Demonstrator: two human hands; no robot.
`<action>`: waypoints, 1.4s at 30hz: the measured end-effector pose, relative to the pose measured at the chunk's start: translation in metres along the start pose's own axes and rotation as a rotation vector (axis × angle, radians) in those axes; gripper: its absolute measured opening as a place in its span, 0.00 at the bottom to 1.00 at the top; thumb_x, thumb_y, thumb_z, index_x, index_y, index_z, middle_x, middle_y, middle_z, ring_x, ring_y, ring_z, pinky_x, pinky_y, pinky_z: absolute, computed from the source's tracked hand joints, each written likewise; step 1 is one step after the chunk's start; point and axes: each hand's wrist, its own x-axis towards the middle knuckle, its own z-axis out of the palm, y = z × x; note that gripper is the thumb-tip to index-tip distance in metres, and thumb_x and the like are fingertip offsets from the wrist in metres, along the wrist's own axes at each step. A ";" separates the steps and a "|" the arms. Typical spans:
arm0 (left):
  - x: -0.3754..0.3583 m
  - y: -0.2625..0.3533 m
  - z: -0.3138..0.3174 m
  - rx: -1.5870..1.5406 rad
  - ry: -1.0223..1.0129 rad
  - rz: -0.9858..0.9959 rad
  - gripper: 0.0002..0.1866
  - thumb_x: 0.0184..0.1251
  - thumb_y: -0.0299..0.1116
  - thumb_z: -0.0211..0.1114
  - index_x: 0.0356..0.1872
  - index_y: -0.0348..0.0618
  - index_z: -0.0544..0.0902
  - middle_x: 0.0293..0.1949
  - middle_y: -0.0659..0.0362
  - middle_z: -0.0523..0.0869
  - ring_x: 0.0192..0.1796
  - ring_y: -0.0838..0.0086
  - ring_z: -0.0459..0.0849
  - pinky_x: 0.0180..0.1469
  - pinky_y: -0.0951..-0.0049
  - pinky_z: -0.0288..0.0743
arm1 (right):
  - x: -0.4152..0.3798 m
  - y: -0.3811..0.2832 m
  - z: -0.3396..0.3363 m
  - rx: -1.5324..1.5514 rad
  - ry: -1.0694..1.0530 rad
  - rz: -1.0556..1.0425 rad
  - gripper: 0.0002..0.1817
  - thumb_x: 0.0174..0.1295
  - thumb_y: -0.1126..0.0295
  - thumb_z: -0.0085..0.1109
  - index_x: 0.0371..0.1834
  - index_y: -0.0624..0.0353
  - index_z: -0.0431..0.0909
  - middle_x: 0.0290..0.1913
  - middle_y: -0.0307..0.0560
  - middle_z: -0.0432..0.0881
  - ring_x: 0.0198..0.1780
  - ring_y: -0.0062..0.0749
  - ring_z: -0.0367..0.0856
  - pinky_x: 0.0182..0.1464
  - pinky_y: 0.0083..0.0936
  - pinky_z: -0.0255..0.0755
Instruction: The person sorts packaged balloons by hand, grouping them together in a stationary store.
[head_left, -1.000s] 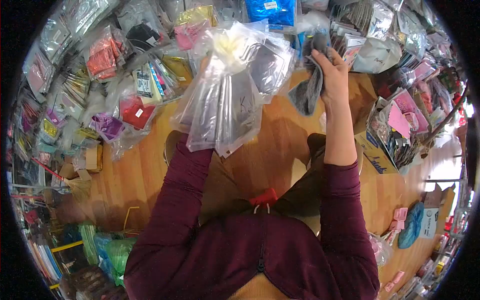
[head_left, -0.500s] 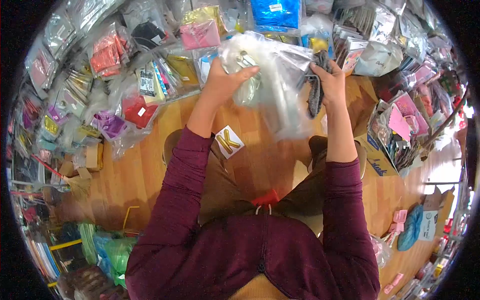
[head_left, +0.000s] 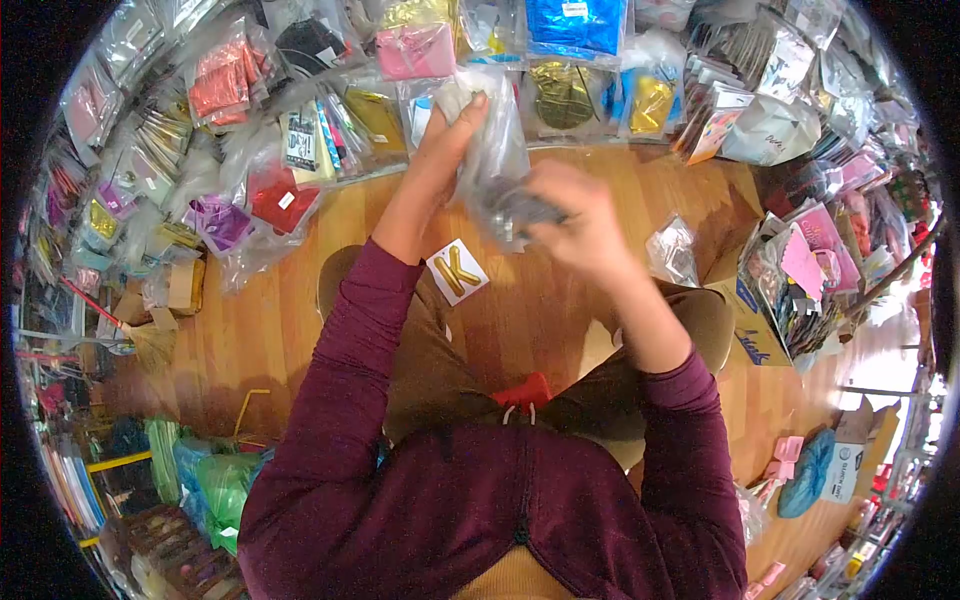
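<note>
My left hand (head_left: 447,150) is closed around the upper part of a clear plastic bag (head_left: 500,130), thumb on top. The bag hangs bunched and slightly blurred, and its contents cannot be made out. My right hand (head_left: 585,225), smeared by motion, grips a dark grey fuzzy cloth (head_left: 530,208) against the lower part of the bag. Below the hands, a white card with a gold letter K (head_left: 458,272) lies on the wooden floor between my legs.
Packets in clear bags line the far side, among them a blue packet (head_left: 575,25), a pink packet (head_left: 415,52) and a red packet (head_left: 282,200). To the right stand a filled cardboard box (head_left: 750,315) and a small clear packet (head_left: 673,250). A broom (head_left: 152,342) lies left.
My right hand has swung left and down with the grey cloth, from the bag's right edge onto its lower part. The bag, spread out before, is now bunched narrower below my left hand.
</note>
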 end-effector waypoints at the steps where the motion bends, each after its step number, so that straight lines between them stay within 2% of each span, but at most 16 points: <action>1: 0.001 -0.005 0.000 0.004 0.000 -0.005 0.29 0.57 0.41 0.64 0.56 0.39 0.65 0.48 0.57 0.75 0.49 0.72 0.74 0.50 0.72 0.69 | -0.005 -0.006 0.014 -0.068 -0.043 0.061 0.15 0.36 0.82 0.61 0.32 0.62 0.76 0.35 0.51 0.78 0.39 0.45 0.78 0.40 0.30 0.72; 7: -0.004 -0.005 0.011 0.225 -0.193 0.088 0.27 0.52 0.31 0.66 0.54 0.39 0.68 0.46 0.59 0.76 0.47 0.74 0.75 0.48 0.73 0.70 | -0.012 -0.011 0.040 -0.216 -0.050 0.064 0.19 0.36 0.81 0.63 0.36 0.60 0.74 0.36 0.49 0.77 0.39 0.47 0.77 0.39 0.31 0.73; 12: -0.010 0.004 0.011 0.190 -0.276 0.123 0.26 0.51 0.27 0.65 0.54 0.39 0.69 0.44 0.59 0.77 0.46 0.74 0.76 0.46 0.75 0.71 | -0.006 -0.001 0.025 0.064 -0.103 -0.016 0.19 0.38 0.79 0.64 0.38 0.62 0.75 0.38 0.50 0.78 0.40 0.42 0.79 0.41 0.30 0.72; 15: -0.009 0.005 0.004 0.151 -0.251 0.106 0.26 0.52 0.26 0.64 0.55 0.38 0.68 0.43 0.58 0.79 0.44 0.75 0.78 0.46 0.76 0.72 | 0.006 -0.011 -0.015 0.027 0.287 0.144 0.13 0.53 0.71 0.60 0.40 0.65 0.77 0.39 0.44 0.79 0.39 0.26 0.76 0.42 0.25 0.71; 17: -0.009 0.002 0.001 0.140 -0.231 0.113 0.26 0.53 0.25 0.64 0.55 0.37 0.68 0.42 0.58 0.79 0.43 0.75 0.78 0.45 0.77 0.72 | 0.020 -0.012 -0.039 0.323 0.641 0.372 0.16 0.61 0.67 0.52 0.48 0.67 0.72 0.36 0.44 0.79 0.37 0.25 0.75 0.41 0.22 0.70; 19: -0.010 -0.001 0.004 0.022 -0.279 0.130 0.26 0.53 0.25 0.63 0.55 0.36 0.68 0.41 0.58 0.80 0.42 0.76 0.79 0.44 0.77 0.73 | 0.019 -0.003 -0.047 0.339 0.631 0.402 0.19 0.65 0.65 0.46 0.54 0.67 0.67 0.44 0.52 0.77 0.44 0.31 0.75 0.48 0.27 0.68; 21: -0.009 -0.007 0.009 0.009 -0.289 0.160 0.25 0.53 0.26 0.63 0.55 0.36 0.68 0.43 0.58 0.79 0.43 0.75 0.78 0.44 0.77 0.73 | 0.011 0.028 -0.030 -0.248 0.377 0.573 0.24 0.63 0.65 0.47 0.60 0.65 0.61 0.55 0.61 0.70 0.56 0.43 0.69 0.58 0.32 0.61; 23: -0.010 -0.007 0.015 0.160 -0.150 0.164 0.24 0.56 0.28 0.61 0.54 0.35 0.68 0.45 0.57 0.78 0.44 0.75 0.78 0.46 0.76 0.73 | 0.011 0.015 0.010 -0.209 0.313 0.185 0.29 0.59 0.67 0.51 0.63 0.64 0.57 0.62 0.66 0.59 0.64 0.54 0.58 0.64 0.37 0.53; 29: -0.017 -0.005 0.023 -0.187 -0.168 0.156 0.17 0.62 0.37 0.55 0.49 0.38 0.72 0.43 0.58 0.79 0.44 0.74 0.79 0.47 0.74 0.74 | 0.010 0.004 0.036 -0.442 0.153 0.041 0.37 0.45 0.71 0.60 0.63 0.62 0.58 0.65 0.62 0.55 0.65 0.55 0.55 0.65 0.40 0.53; 31: -0.022 0.003 0.019 -0.509 -0.154 -0.085 0.18 0.62 0.41 0.54 0.48 0.39 0.72 0.42 0.57 0.79 0.44 0.71 0.79 0.47 0.72 0.74 | 0.004 0.003 0.045 -0.418 0.137 0.039 0.37 0.41 0.73 0.60 0.61 0.62 0.61 0.65 0.59 0.56 0.66 0.52 0.55 0.64 0.40 0.55; 32: -0.019 0.006 0.011 -0.515 -0.228 -0.060 0.22 0.65 0.47 0.48 0.48 0.39 0.72 0.41 0.55 0.80 0.41 0.70 0.80 0.45 0.72 0.76 | -0.001 0.006 0.049 -0.438 0.098 -0.047 0.36 0.40 0.74 0.59 0.59 0.62 0.63 0.65 0.58 0.57 0.65 0.51 0.57 0.63 0.39 0.58; 35: -0.023 0.020 0.010 -0.439 -0.178 -0.042 0.20 0.63 0.45 0.49 0.48 0.39 0.73 0.41 0.55 0.80 0.41 0.69 0.81 0.47 0.71 0.75 | -0.002 0.008 0.055 -0.381 0.152 -0.222 0.27 0.39 0.79 0.54 0.50 0.64 0.72 0.60 0.52 0.67 0.60 0.47 0.66 0.58 0.37 0.65; 37: -0.030 0.027 0.012 -0.446 -0.167 -0.020 0.21 0.63 0.45 0.48 0.47 0.39 0.73 0.40 0.53 0.81 0.39 0.67 0.82 0.46 0.70 0.76 | -0.001 0.007 0.044 -0.049 0.205 -0.324 0.21 0.41 0.84 0.49 0.43 0.65 0.77 0.49 0.52 0.77 0.50 0.48 0.76 0.53 0.33 0.69; 38: -0.032 0.027 0.010 -0.477 -0.198 -0.036 0.22 0.63 0.46 0.48 0.48 0.38 0.73 0.41 0.53 0.81 0.40 0.67 0.82 0.46 0.70 0.76 | 0.001 -0.006 0.031 -0.107 0.297 -0.124 0.21 0.40 0.85 0.46 0.41 0.66 0.77 0.42 0.52 0.80 0.44 0.45 0.79 0.50 0.30 0.71; 41: -0.025 0.016 -0.013 -0.534 -0.440 -0.062 0.23 0.61 0.47 0.49 0.49 0.37 0.73 0.42 0.53 0.80 0.42 0.67 0.81 0.48 0.69 0.75 | 0.020 -0.016 -0.016 0.045 0.630 0.179 0.11 0.60 0.75 0.48 0.44 0.66 0.75 0.39 0.44 0.80 0.39 0.26 0.77 0.42 0.22 0.72; 42: -0.026 0.010 -0.016 -0.561 -0.354 -0.094 0.24 0.61 0.46 0.50 0.49 0.37 0.72 0.42 0.53 0.80 0.42 0.67 0.81 0.47 0.68 0.75 | 0.023 -0.013 -0.024 0.376 0.675 0.261 0.16 0.63 0.70 0.46 0.50 0.67 0.71 0.42 0.47 0.78 0.41 0.27 0.76 0.45 0.23 0.70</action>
